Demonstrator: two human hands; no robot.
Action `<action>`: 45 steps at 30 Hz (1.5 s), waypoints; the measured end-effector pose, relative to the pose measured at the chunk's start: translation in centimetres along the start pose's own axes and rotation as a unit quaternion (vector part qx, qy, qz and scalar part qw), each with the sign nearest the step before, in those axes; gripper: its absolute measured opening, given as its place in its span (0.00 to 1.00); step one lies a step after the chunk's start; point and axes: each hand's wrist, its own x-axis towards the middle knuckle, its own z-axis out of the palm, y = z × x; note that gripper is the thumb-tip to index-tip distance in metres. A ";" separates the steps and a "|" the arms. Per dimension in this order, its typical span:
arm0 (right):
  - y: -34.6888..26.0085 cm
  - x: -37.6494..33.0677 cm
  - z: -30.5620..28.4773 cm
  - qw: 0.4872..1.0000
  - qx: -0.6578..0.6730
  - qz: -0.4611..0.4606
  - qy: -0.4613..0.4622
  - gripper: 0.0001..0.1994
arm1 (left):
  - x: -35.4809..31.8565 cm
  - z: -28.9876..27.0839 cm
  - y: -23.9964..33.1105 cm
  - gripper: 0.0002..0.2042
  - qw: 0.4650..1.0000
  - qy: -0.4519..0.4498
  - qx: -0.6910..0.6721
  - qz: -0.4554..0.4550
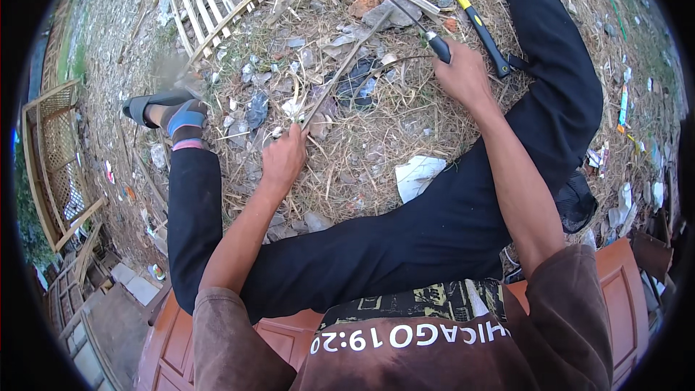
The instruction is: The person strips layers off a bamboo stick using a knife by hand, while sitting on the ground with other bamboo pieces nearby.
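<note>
Both hands grip: left hand (284, 157) a bamboo strip (340, 71), right hand (461, 72) a knife (427, 35) (blade indistinct)

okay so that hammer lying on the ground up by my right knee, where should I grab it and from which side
Grip the hammer on the black lower end of its handle, the part nearest your right hand. Come from above, fingers across the shaft. It lies flat on dry grass, head pointing away from you, and your leg crowds the far side, so the near side looks freer.

- Right of centre in my view, a crumpled white paper wrapper (417, 175) lies on dry straw.
- At the right edge I see scattered colourful wrapper scraps (624, 105), thin and flattened.
- Lower left, one small discarded packet (157, 272), white and bluish.
</note>
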 end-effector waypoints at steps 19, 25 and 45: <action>-4.0 -0.1 -2.9 0.987 0.137 0.064 -0.047 0.13 | -0.4 0.0 -0.1 0.13 1.000 0.025 0.006 0.011; -3.0 0.0 -2.1 0.992 0.062 0.079 -0.079 0.13 | -1.0 0.4 -0.3 0.13 1.000 0.025 0.011 0.014; -0.6 0.6 -0.4 0.985 -0.054 0.101 -0.132 0.13 | -0.5 0.1 0.1 0.13 1.000 0.014 -0.014 0.006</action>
